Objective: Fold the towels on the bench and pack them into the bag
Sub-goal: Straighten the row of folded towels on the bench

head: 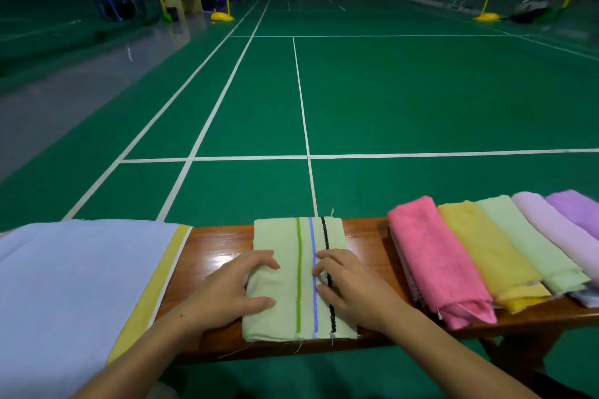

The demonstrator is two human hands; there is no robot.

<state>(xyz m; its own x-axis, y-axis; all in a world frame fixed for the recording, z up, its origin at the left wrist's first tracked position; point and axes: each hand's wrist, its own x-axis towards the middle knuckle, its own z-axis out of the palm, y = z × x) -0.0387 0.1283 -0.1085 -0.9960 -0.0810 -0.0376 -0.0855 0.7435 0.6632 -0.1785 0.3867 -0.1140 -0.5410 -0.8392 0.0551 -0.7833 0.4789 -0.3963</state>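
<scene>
Head view: a big sports hall with a green floor and white lines, yellow posts far off. Up close, a shiny brown wooden bench across the bottom.

In the middle of the bench, a pale green towel with a green, a blue and a black stripe. Already folded into a neat long shape, flat on the wood. Left hand on its left edge, fingers bent over the cloth and pressing down. Right hand on the stripes, fingertips curled and pressing too. No real pinch to see, more like a push with bent fingers. Probably there to flatten the fold and keep it from popping open.

To the right, five folded towels side by side and touching: pink towel, yellow towel, light green towel, lilac towel, purple towel. Lined up, likely ready for packing.

To the left, a big pale blue cloth with a yellow edge, lying over the bench end. Maybe the bag, hard to tell.
</scene>
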